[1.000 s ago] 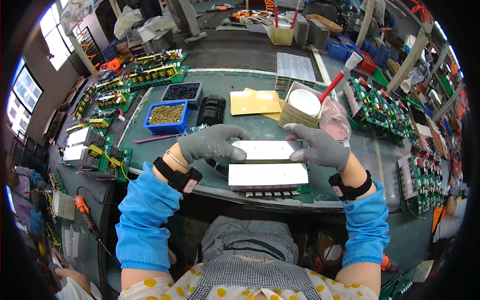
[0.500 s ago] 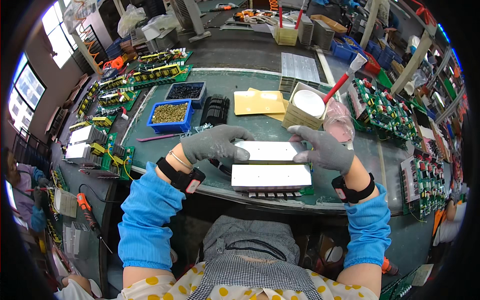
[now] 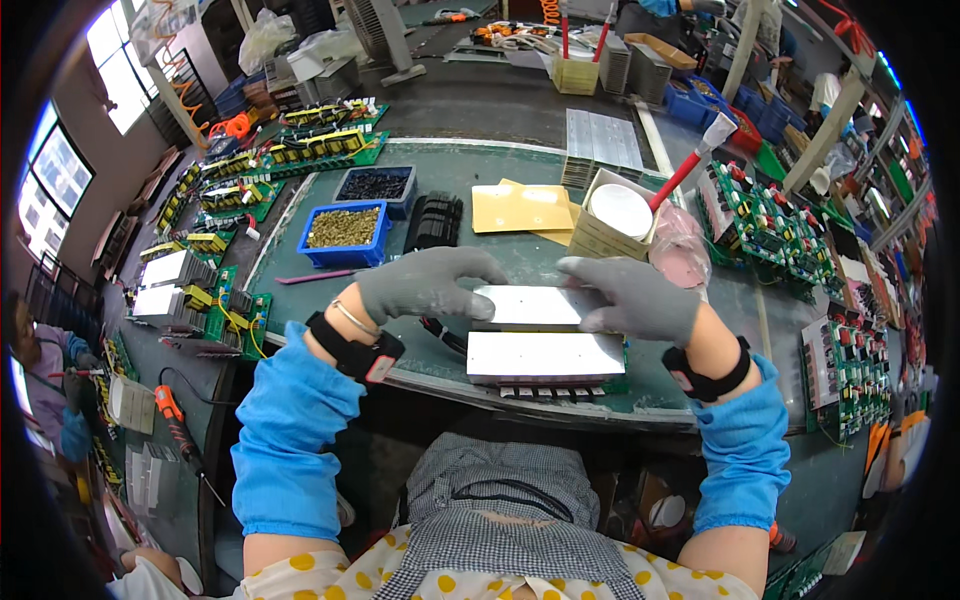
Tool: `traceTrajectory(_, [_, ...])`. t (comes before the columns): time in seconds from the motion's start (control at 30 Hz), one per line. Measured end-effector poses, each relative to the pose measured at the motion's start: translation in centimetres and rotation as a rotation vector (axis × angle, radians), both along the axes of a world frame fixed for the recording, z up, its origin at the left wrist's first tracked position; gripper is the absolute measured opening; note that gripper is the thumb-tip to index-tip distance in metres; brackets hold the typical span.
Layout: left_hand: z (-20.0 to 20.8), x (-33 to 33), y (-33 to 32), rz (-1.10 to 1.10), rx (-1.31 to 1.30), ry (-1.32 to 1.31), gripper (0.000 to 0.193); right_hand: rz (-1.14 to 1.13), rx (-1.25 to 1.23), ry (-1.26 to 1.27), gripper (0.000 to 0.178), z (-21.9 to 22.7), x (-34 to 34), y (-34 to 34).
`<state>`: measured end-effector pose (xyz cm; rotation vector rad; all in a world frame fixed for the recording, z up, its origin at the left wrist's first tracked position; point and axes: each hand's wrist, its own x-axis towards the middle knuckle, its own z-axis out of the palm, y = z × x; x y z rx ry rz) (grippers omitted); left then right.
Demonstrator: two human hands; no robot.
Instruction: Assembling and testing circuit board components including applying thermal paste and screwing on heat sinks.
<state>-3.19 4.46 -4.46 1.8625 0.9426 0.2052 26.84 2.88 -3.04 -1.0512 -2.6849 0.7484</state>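
Observation:
Two silver heat sinks lie one behind the other near the table's front edge. On the farther heat sink [image 3: 535, 305], my grey-gloved left hand [image 3: 430, 285] has its left end, with the thumb on the top face and the fingers curled behind. My right hand [image 3: 645, 300], gloved too, grips the right end, its fingers lying across the top. Just in front sits the nearer heat sink [image 3: 545, 354], touched by neither hand. Part of a green circuit board [image 3: 622, 382] shows at its right and below. A dark cable end [image 3: 440, 335] lies left of both.
Beyond my hands stand a blue bin [image 3: 345, 256] of brass-coloured screws, a bin [image 3: 400, 205] of black parts, black pieces [image 3: 435, 222], yellow sheets [image 3: 515, 208] and a cardboard box [image 3: 605, 243] with a brush [image 3: 690, 165]. Circuit boards flank both sides. An electric screwdriver [image 3: 175, 422] lies left.
My right hand has slid left over the farther heat sink, covering more of its right end. The left hand stays at its end. The whole scene is shifted slightly in view.

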Motion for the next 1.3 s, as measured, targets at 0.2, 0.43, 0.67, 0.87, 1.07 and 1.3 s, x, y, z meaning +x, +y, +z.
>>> traceTrajectory(0.2, [1.0,-2.2,3.3,0.236,0.191,0.013,0.06,-0.064,0.335,0.156,0.074,-0.7,4.2,-1.6])
traceTrajectory(0.43, [-0.6,1.9,11.3,0.019,0.651,0.597,0.11,-0.157,0.345,0.07,0.07,1.1,4.5,-8.1])
traceTrajectory(0.67, [-0.2,6.1,13.5,-0.075,0.5,0.976,0.121,-0.421,0.229,0.145,0.061,-3.2,7.9,-12.4])
traceTrajectory(0.87, [2.5,3.5,12.5,0.078,0.582,0.754,0.121,-0.503,0.226,0.321,0.055,-3.9,7.7,-12.1])
traceTrajectory(1.07, [4.1,0.2,7.8,0.112,1.327,0.665,0.098,-0.412,0.226,0.389,0.051,-3.7,6.0,-12.4])
traceTrajectory(1.3, [0.9,-1.1,3.8,0.043,1.688,0.508,0.065,-0.395,0.221,0.374,0.05,-4.1,5.8,-14.1])
